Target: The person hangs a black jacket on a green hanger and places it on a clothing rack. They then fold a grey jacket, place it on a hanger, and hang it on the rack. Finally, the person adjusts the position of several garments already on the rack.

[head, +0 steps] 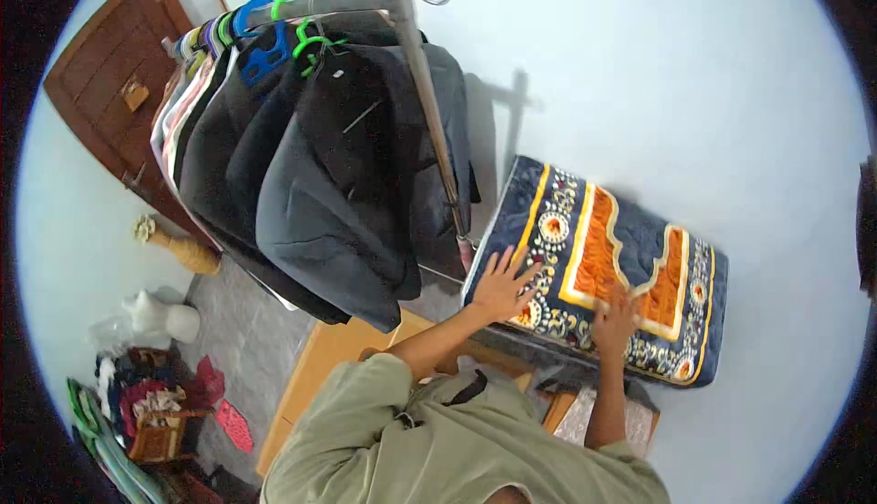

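A patterned rug (637, 223) in navy, orange and cream is spread over the top of a table-like surface before me. Its plush cloth reaches the near edge, below which the dark side shows. My left hand (503, 286) lies flat on the rug's left part, palm down with fingers apart. Further right, my right hand (614, 322) touches the rug near the orange panel's lower border; its fingertips are blurred. Neither hand appears to hold anything.
A metal clothes rail (421, 79) stands at the left, with dark jackets (329, 182) on plastic hangers beside the rug. A light-wood surface (301, 394) is beside me. Lower left are a white mannequin torso (161, 315), a woven vase (181, 249) and piled clothes (147, 394). Behind is a wooden door (109, 72).
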The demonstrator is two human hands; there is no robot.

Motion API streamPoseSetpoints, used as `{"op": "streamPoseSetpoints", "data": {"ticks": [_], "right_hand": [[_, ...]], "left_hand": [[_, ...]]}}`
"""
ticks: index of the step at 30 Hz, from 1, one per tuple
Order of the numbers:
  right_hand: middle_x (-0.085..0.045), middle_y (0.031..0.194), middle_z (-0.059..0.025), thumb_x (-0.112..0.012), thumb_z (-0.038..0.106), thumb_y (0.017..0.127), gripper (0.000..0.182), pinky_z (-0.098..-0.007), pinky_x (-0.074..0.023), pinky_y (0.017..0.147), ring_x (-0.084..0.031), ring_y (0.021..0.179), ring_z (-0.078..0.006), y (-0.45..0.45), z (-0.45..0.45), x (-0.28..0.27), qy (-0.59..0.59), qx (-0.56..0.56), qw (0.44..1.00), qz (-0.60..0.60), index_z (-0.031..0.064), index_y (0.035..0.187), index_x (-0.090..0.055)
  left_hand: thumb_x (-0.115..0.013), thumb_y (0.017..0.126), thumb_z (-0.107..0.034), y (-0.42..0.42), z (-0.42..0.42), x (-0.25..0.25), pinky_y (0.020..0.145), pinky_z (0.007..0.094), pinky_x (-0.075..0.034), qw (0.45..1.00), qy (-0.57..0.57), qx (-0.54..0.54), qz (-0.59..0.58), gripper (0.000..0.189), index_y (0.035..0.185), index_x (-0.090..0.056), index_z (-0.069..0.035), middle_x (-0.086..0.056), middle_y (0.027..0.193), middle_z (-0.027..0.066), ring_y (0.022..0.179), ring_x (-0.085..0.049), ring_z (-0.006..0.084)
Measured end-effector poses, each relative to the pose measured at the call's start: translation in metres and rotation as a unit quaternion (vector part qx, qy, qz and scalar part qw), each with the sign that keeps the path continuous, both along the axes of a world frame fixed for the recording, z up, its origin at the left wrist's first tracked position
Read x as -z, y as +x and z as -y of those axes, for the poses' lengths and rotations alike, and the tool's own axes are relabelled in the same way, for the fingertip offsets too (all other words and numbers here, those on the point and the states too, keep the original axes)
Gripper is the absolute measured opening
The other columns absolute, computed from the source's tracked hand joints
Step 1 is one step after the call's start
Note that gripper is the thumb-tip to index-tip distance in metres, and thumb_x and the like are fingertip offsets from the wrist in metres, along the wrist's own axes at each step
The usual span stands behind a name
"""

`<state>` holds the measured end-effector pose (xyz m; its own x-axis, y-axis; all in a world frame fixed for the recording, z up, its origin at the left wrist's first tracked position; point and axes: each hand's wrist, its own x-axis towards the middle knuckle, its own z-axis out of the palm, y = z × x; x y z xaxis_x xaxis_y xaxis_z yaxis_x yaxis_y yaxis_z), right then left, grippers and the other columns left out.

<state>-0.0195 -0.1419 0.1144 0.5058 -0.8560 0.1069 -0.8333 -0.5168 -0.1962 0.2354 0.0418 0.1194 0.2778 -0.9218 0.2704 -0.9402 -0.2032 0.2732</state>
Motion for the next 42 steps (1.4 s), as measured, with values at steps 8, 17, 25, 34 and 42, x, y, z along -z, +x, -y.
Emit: {"op": "streamPoseSetpoints", "data": {"ticks": [8, 17, 25, 34, 42], "right_hand": [[-0.018, 0.162, -0.0338, -0.048, 0.056, 0.103, 0.079, -0.0629, -0.0147, 0.12, -0.019, 0.151, -0.0467, 0.046, -0.016, -0.011, 0.053, 0.064, 0.995, 0.046, 0.0023, 0.158, -0.029], [-0.049, 0.138, -0.0238, -0.068, 0.04, 0.097, 0.079, -0.042, -0.0418, 0.105, -0.054, 0.122, -0.0375, 0.272, -0.269, -0.216, 0.316, -0.392, 0.767, 0.398, -0.0035, 0.155, -0.034], [-0.046, 0.135, -0.0402, -0.064, 0.042, 0.09, 0.094, -0.0466, -0.0433, 0.107, -0.053, 0.123, -0.0523, 0.4, -0.327, -0.286, 0.115, -0.243, 0.86, 0.434, -0.0186, 0.15, -0.023], [-0.068, 0.085, -0.0326, -0.062, 0.02, 0.083, 0.03, -0.0548, -0.0543, 0.083, -0.067, 0.086, -0.05, 0.392, -0.301, -0.318, -0.088, -0.12, 0.909, 0.39, -0.0103, 0.083, -0.067], [-0.063, 0.096, -0.0347, -0.054, 0.018, 0.089, 0.029, -0.0572, -0.0498, 0.086, -0.061, 0.092, -0.0526, 0.373, -0.294, -0.316, -0.118, -0.178, 0.928, 0.304, -0.0097, 0.092, -0.063]], "left_hand": [[-0.073, 0.087, -0.021, 0.048, -0.212, -0.138, 0.093, 0.0471, -0.05, 0.948, -0.082, -0.106, -0.289, 0.041, 0.125, -0.066, -0.008, -0.061, 0.131, 0.0193, 0.112, -0.061, 0.0426], [-0.078, 0.084, -0.031, 0.112, -0.264, -0.285, 0.084, 0.0425, -0.052, 0.876, -0.269, -0.401, -0.013, 0.049, 0.122, -0.061, -0.005, -0.062, 0.111, 0.0152, 0.098, -0.064, 0.0343], [-0.069, 0.086, -0.015, 0.182, -0.268, -0.285, 0.076, 0.0469, -0.052, 0.964, -0.228, -0.097, -0.1, 0.033, 0.113, -0.062, 0.002, -0.068, 0.092, 0.0262, 0.087, -0.068, 0.0436], [-0.067, 0.089, -0.014, 0.196, -0.248, -0.278, 0.08, 0.0499, -0.051, 0.951, -0.281, 0.075, -0.108, 0.033, 0.119, -0.06, -0.002, -0.068, 0.098, 0.0267, 0.094, -0.065, 0.0457], [-0.076, 0.085, -0.028, 0.224, -0.306, -0.334, 0.096, 0.0473, -0.048, 0.936, -0.321, -0.135, 0.06, 0.054, 0.131, -0.06, -0.006, -0.06, 0.117, 0.0185, 0.112, -0.056, 0.0396]]}}
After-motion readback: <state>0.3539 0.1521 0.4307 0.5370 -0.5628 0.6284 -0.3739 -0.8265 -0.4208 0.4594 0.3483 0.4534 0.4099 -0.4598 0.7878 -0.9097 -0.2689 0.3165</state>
